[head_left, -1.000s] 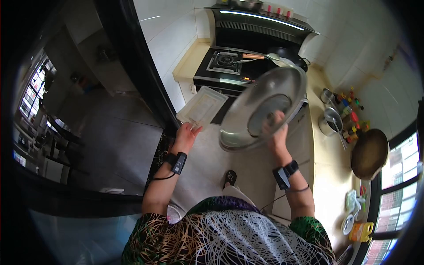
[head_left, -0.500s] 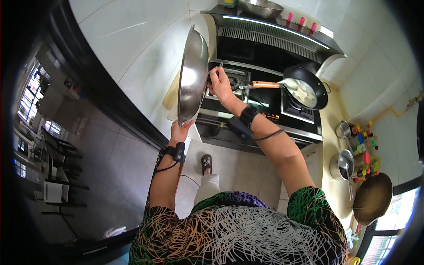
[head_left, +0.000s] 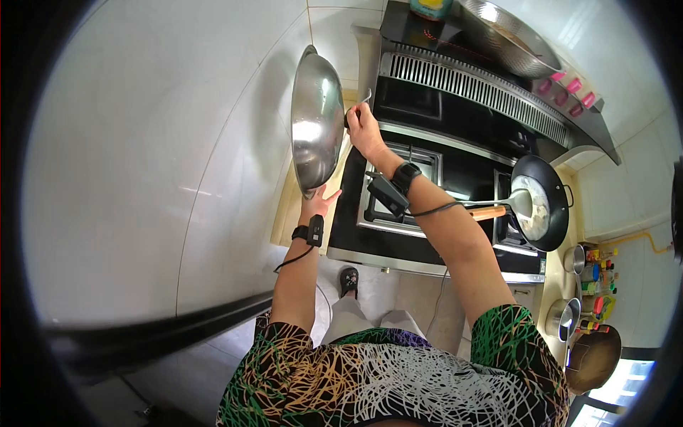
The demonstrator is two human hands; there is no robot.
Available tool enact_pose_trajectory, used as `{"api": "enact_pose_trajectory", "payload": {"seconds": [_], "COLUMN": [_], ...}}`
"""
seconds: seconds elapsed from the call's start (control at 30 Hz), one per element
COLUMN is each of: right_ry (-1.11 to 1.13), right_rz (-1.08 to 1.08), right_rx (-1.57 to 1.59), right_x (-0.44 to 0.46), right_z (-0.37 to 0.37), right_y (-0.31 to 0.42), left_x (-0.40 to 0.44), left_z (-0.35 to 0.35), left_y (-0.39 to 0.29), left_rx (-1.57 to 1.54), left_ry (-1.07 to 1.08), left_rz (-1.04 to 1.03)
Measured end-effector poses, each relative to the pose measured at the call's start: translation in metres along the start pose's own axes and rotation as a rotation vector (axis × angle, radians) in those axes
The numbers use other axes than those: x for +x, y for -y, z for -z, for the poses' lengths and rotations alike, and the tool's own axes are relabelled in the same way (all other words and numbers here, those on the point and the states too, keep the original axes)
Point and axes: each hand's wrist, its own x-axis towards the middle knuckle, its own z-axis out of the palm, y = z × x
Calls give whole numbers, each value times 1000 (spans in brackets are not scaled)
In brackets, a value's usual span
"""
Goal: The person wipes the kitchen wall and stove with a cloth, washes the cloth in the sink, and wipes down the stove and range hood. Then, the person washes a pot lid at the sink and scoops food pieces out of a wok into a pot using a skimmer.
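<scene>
A large domed steel lid (head_left: pixel 319 117) is on edge, its curved side facing right, above the left end of the counter. My right hand (head_left: pixel 365 132) is closed on the black knob at the middle of the dome. A small metal piece sticks up beyond those fingers. My left hand (head_left: pixel 318 204) is at the lid's lower rim, holding it from below, thumb stretched out to the right and the other fingers partly hidden. To the right, a black wok (head_left: pixel 553 213) with pale food stands on the stove, a metal ladle (head_left: pixel 521 204) resting in it.
The gas stove (head_left: pixel 341 231) is in front, its left burner grate (head_left: pixel 420 158) bare under my right forearm. Above hangs the range hood (head_left: pixel 469 85), with a steel bowl (head_left: pixel 509 39) on top. Pots, bottles and a brown pan (head_left: pixel 594 359) line the right side.
My body and view have shifted left and closer to the stove. Both hands have brought the lid along, from beside the counter's end to above it. The grip looks the same.
</scene>
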Motion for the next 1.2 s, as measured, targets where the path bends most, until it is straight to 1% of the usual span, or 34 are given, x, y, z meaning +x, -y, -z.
{"api": "enact_pose_trajectory", "payload": {"seconds": [0.1,0.17,0.23,0.27,0.33,0.37,0.47,0.57,0.67,0.8,0.87,0.97,1.0,1.1,1.2], "right_ry": [-15,-15,-58,-57,-53,-50,-31,-26,-32,-25,-22,-13,-9,2,-2], "right_rz": [-42,-115,-90,-148,-260,-266,-280,-268,-266,-277,-266,-248,-244,-236,-261], "right_rx": [-135,-127,-132,-115,-81,-90,-113,-168,-176,-174,-155,-115,-107,-107,-108], "right_x": [31,45,55,56,61,61,57,57,57,57,57,58,58,57,57], "right_z": [-4,-5,-10,-11,-12,-11,-8,-10,-16,-17,-17,-17,-16,-12,-11], "right_y": [-22,-36,-54,-57,-62,-62,-58,-58,-64,-59,-58,-58,-55,-53,-64], "left_x": [32,49,62,44,61,67,73,67,65,67,60,42,36,49,53], "left_z": [-1,6,16,-10,-3,3,-3,-7,0,9,0,-22,-32,-15,-34], "left_y": [-5,-3,4,-4,-1,1,6,10,11,15,26,37,36,43,30], "left_rx": [-46,-70,-95,45,405,587,638,558,591,498,444,487,496,442,445], "left_ry": [29,12,-8,-64,2,36,-19,-99,-190,-233,-256,-257,-286,-237,-259], "left_rz": [127,122,124,58,14,-4,45,12,-37,-38,-55,-24,-32,-119,-64]}}
